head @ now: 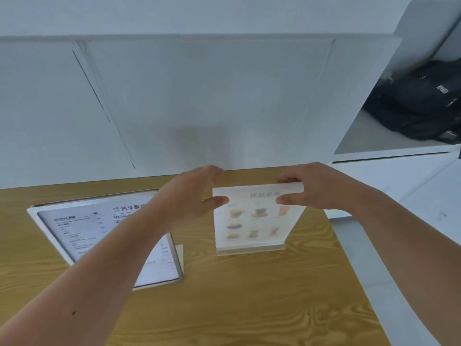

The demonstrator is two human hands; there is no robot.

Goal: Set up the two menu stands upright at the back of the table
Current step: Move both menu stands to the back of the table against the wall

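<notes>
A clear acrylic menu stand (254, 226) with pictures of drinks stands upright on its base on the wooden table (249, 295), right of centre near the back. My right hand (306, 188) pinches its top right corner. My left hand (197, 196) has its thumb on the top left corner, fingers curled behind. A larger white-framed menu stand (59, 228) with printed text sits to the left, leaning back, partly hidden by my left forearm.
A white partition wall (224, 96) rises right behind the table's back edge. To the right, a black backpack (421, 101) lies on a white shelf. The table's right edge drops off to a grey floor.
</notes>
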